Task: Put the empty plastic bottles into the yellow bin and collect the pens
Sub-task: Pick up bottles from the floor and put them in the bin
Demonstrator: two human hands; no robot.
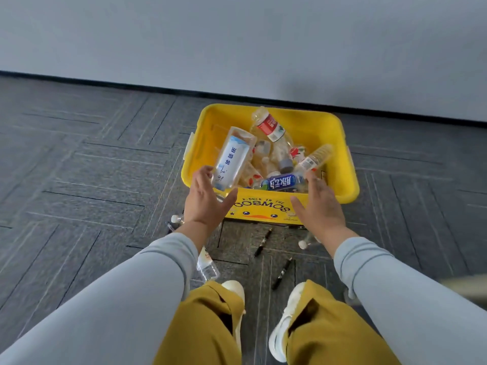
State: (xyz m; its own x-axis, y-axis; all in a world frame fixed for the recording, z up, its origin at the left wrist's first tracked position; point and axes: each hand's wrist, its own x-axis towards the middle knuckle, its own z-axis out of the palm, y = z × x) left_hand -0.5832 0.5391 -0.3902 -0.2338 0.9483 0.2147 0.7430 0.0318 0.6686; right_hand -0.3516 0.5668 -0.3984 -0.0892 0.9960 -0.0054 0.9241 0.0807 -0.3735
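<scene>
Both hands spread wide, gripping nothing! The left hand is just beside a tall clear plastic bottle with a white-and-blue label, tipped over the near-left corner of the yellow plastic bin. The right hand is by a small clear ribbed bottle at the bin's near edge. On the grey carpet floor, a black pen and a second black pen lie before the bin.

The single view comes from a wide-angle camera worn on the person's head, facing forward and steeply down. Two sleeved forearms run up from the bottom corners to the left hand and right hand near mid-frame, while trousers and shoes fill the bottom edge right under the lens. The yellow bin sits just past the hands, near centre and close to the camera. Carpeted floor spreads to both sides, and the wall fills the top third, its baseboard slanting down to the right.
</scene>
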